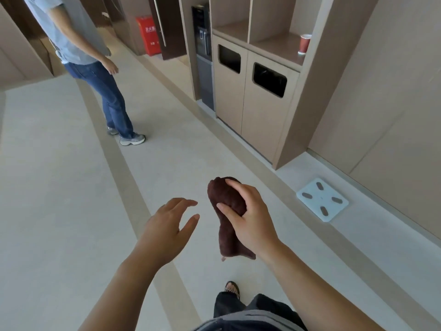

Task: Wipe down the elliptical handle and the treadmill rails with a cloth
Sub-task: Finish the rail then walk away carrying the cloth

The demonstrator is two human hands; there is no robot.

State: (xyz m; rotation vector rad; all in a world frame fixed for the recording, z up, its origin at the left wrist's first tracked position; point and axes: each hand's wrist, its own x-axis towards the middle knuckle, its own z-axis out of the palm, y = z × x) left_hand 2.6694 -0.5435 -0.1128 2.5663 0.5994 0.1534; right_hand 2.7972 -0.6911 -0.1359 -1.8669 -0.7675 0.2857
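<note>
pale floor [59,187], tan cabinets [260,111]

The scene is lit evenly and brightly by soft, diffuse light, and no lamp or window is shown. Only a faint, soft shadow is cast on the pale floor [59,187], beneath the shoes of the bystander [95,68] standing on it. No glare is seen on the floor. Straight floor stripes and the cabinet [257,111] beside the floor are bent and tilted by wide-angle distortion, most strongly toward the edges. Slight softness is noted throughout.
</note>
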